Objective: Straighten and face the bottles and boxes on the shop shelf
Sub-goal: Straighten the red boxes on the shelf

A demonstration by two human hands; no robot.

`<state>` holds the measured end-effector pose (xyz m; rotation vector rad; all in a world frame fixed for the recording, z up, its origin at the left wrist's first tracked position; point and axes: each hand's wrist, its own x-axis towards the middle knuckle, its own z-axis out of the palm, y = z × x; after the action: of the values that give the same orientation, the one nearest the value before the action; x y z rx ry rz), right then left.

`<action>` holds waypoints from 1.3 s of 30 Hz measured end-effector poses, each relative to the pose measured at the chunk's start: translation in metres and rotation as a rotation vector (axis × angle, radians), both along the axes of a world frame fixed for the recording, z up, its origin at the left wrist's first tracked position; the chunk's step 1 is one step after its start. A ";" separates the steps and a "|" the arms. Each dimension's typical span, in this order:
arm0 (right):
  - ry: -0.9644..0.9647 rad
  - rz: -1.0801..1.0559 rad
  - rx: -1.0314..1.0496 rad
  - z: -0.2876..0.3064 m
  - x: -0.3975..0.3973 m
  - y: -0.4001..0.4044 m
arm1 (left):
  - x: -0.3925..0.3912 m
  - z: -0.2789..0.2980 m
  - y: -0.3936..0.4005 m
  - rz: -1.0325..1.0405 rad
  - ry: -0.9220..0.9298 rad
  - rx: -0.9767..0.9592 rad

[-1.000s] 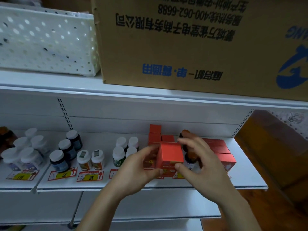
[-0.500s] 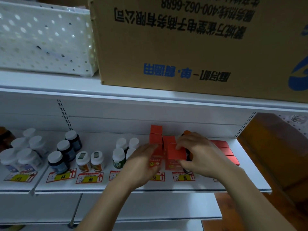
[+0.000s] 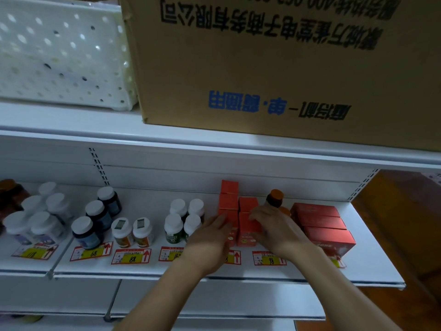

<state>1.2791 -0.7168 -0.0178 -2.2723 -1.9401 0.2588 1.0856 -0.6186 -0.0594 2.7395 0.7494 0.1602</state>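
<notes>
Orange boxes (image 3: 248, 220): five visible, two rows, mid-shelf (image 3: 214, 271), reaching its front edge.
Left hand (image 3: 210, 240): fingers straight, together, flat against left row's front box.
Right hand (image 3: 274, 225): fingers curled over right row's front box.
Red boxes (image 3: 327, 232): three, right end.
Orange-capped bottles (image 3: 275, 198): two, between.

- cardboard carton (image 3: 286, 68) on the upper shelf: top and right side cut off by the picture's edges; its uppermost line of print is cropped.
- white perforated basket (image 3: 59, 56): left end and top cut off.
- brown bottle (image 3: 9, 192) at far left: partly beyond the edge.
- left hand (image 3: 210, 237): covers the lower front of the left orange box (image 3: 228, 204) and part of one price tag (image 3: 235, 257).
- right hand (image 3: 276, 230): hides the front orange-capped bottle (image 3: 285, 211), save a sliver of cap.
- price tags' small print: too small to read.
- label text on white-capped bottles (image 3: 174, 225): blurred.
</notes>
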 end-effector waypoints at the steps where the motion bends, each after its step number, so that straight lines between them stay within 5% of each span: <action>1: 0.004 -0.003 -0.001 -0.005 0.000 0.000 | 0.002 0.000 0.001 0.005 0.006 -0.013; 12: -0.021 -0.050 0.008 -0.018 -0.006 0.001 | 0.004 0.001 0.004 0.015 0.000 -0.044; 24: -0.086 -0.100 0.131 -0.014 0.011 0.008 | 0.013 0.004 -0.006 -0.049 -0.039 0.146; 31: -0.198 0.058 -0.043 -0.013 0.029 0.036 | 0.020 -0.005 -0.019 -0.047 0.111 0.110; 39: -0.178 0.054 -0.091 -0.003 0.045 0.063 | 0.021 -0.007 -0.016 -0.054 0.051 0.173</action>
<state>1.3243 -0.6536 -0.0208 -2.3759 -2.1194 0.1593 1.1069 -0.6344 -0.0666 2.9347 0.7044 0.1506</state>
